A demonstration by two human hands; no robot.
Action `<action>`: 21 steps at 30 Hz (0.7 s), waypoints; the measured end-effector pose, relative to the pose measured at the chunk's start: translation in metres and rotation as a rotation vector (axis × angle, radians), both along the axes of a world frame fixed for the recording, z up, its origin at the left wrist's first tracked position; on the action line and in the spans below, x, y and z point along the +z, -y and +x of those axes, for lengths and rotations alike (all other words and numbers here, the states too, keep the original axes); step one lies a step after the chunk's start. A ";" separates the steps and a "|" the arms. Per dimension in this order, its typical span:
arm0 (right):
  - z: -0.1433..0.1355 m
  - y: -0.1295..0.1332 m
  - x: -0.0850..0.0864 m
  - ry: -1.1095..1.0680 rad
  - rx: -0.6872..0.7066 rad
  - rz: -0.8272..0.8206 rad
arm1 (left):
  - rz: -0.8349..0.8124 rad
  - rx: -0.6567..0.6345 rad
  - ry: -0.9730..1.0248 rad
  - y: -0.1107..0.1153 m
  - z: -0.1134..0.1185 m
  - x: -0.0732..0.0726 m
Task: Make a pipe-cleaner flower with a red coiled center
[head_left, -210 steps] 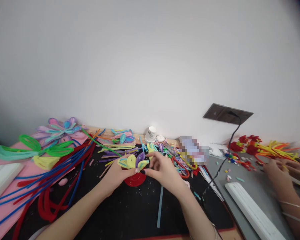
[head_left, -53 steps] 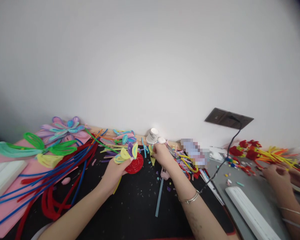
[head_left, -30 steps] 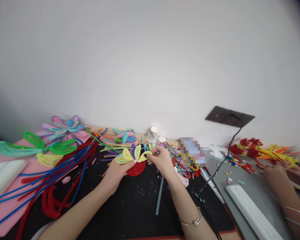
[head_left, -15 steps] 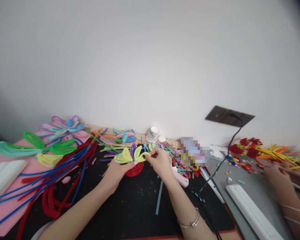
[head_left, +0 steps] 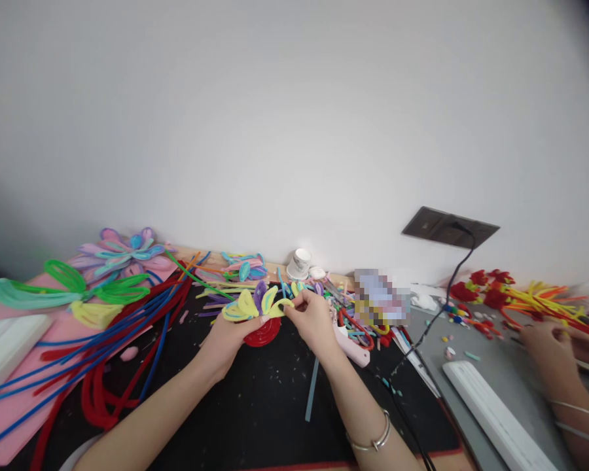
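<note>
A yellow flower shape (head_left: 243, 306) with a purple loop (head_left: 260, 296) in its middle is held up over the black mat (head_left: 255, 405). My left hand (head_left: 228, 340) is closed on its lower side, thumb against the base. With thumb and fingers pinched, my right hand (head_left: 311, 320) grips the tip of its right-hand yellow petal. Just below the flower lies a red round coil (head_left: 262, 332). A pink glue gun (head_left: 352, 347) rests beside my right wrist.
Blue and red stems (head_left: 108, 340) and a green looped flower (head_left: 69, 284) lie left. A white cup (head_left: 300, 263) stands by the wall. A cable (head_left: 444, 307) hangs from the socket. Another person's hands (head_left: 552, 347) work at the right.
The flower and both my hands have shifted very slightly left. My grip on the flower looks the same. The other person's hands at the right have moved a little.
</note>
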State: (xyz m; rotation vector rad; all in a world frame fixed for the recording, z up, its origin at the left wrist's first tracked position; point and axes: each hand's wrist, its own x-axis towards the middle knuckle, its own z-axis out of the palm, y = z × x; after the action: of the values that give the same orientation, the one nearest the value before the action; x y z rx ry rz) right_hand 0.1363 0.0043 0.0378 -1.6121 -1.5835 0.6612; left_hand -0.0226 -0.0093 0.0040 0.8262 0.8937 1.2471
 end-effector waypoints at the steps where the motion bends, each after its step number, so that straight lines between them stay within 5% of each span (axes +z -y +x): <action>1: 0.000 0.000 0.000 0.006 -0.001 -0.002 | -0.004 -0.002 0.003 0.000 0.000 0.000; 14: 0.008 -0.003 0.002 0.102 0.075 -0.053 | 0.004 0.005 0.037 0.001 0.001 0.005; 18: 0.036 0.000 0.015 0.064 0.133 -0.052 | -0.035 0.015 0.091 0.001 0.000 0.009; 21: 0.067 0.002 0.026 0.114 -0.018 -0.022 | -0.062 0.008 0.123 0.000 0.000 0.009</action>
State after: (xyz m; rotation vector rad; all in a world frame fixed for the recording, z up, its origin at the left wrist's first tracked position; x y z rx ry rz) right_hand 0.2030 0.0019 0.0633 -1.7045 -1.6463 0.5890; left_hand -0.0227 -0.0095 0.0132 0.6906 0.8329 1.2569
